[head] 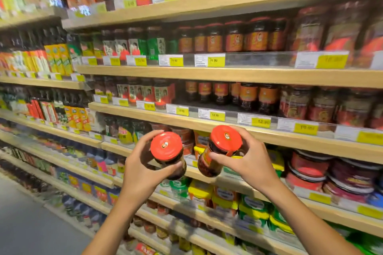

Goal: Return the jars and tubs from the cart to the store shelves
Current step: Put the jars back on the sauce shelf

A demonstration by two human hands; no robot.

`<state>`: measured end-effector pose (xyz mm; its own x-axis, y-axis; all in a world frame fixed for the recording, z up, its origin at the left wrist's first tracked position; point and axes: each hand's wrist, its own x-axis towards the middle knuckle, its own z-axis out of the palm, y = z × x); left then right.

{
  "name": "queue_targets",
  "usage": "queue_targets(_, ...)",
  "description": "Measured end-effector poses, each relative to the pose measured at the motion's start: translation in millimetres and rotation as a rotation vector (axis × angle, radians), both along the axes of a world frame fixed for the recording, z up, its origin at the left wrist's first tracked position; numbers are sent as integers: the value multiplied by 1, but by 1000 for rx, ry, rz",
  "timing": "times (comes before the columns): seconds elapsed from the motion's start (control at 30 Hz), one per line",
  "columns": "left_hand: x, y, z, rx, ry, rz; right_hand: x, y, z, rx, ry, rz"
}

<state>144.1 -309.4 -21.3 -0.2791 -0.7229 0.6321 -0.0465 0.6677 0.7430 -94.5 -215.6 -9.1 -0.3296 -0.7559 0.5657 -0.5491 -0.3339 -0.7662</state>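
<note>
Item: two red-lidded sauce jars, both held aloft before the store shelves, neither yet shelved. Left jar: gripped by the left hand, fingers curled round the far side below the lid, thumb across the near glass; long axis tipped so the lid faces the camera. Right jar: gripped by the right hand, fingers wrapped over the lid's far edge, thumb pressed on the orange label; axis leaning with the lid up and to the right. The jars sit just beside each other, apparently not touching. Key relation: matching orange-labelled jars stand on the shelf above and slightly right of the hands, beyond the shelf edge; the right hand is nearer that row. Judged next move: raise, straighten upright, and push forward. Both forearms reach up and forward from below. Cart not in view.
</note>
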Motion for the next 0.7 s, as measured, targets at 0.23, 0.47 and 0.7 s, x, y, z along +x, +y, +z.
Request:
queue_targets(0.23,-5,-61,8,-46,-8,-94,2,-38,7,25,-9,-47)
queue_targets(0.47,0,-120,44,-118,50,-244,32,-62,38,-87,37,-198)
queue_targets(0.7,16,-174,104,-241,140,-428,74,-92,103,-280,132,-308)
